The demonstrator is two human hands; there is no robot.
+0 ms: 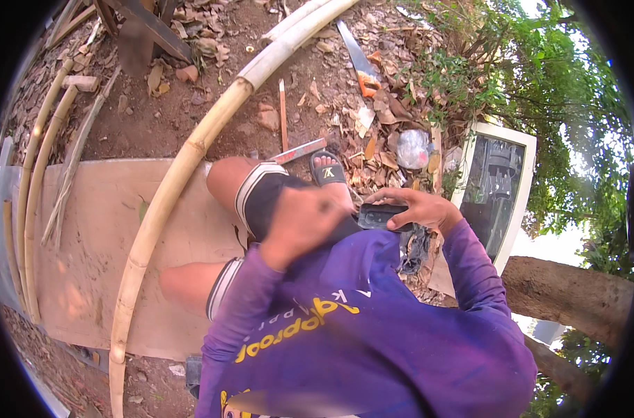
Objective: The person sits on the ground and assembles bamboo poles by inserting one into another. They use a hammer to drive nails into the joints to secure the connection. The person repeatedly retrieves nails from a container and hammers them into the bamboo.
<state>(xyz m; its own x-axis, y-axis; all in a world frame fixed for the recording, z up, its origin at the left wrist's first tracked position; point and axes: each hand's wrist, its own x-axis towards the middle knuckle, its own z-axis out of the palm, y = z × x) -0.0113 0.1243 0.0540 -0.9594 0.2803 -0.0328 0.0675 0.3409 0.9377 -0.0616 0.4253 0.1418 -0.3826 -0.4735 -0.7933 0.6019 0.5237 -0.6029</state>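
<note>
Arms (475, 265) bent, the left hand (304, 221) blurs and the right hand (425, 210) grips.

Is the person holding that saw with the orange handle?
No, the saw lies on the leaf-littered ground, apart from the left hand and right hand.

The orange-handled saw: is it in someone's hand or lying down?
Lying down: the saw rests on leaf-strewn ground, untouched.

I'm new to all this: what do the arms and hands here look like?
They're a person's. The left sleeve and right sleeve are long and purple, without visible cables. The left hand and right hand wear no gloves; the left is blurred, hiding finer detail.
</note>
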